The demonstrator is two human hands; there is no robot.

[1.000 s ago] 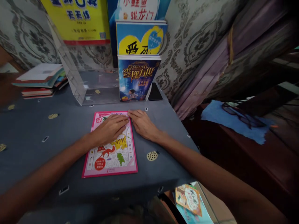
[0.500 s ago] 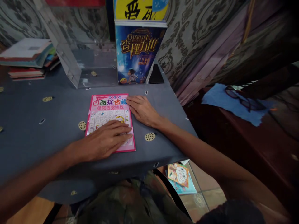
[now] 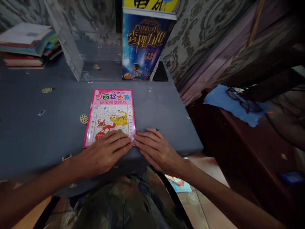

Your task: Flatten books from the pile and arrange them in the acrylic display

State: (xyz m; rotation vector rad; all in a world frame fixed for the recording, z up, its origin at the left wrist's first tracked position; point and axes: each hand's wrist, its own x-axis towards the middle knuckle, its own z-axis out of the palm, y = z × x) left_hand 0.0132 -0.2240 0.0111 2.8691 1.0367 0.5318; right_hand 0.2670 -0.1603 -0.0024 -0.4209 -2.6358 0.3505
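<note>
A pink picture book (image 3: 110, 114) with a tiger and a fox on its cover lies flat on the grey tablecloth (image 3: 47, 133). My left hand (image 3: 106, 152) rests on the book's near edge, fingers stretched out flat. Beside it, my right hand (image 3: 157, 149) lies flat on the cloth at the book's near right corner, fingertips touching that corner. Neither hand grips anything.
A blue storybook (image 3: 143, 47) stands upright at the back, next to a clear acrylic stand (image 3: 78, 54). A black phone (image 3: 160, 71) lies beside it. A stack of books (image 3: 26, 44) sits far left. A dark bench with blue cloth (image 3: 235, 105) is to the right.
Both hands slid from the book's far edge down toward me to its near edge; the left went first, the right followed. The camera tilted downward.
</note>
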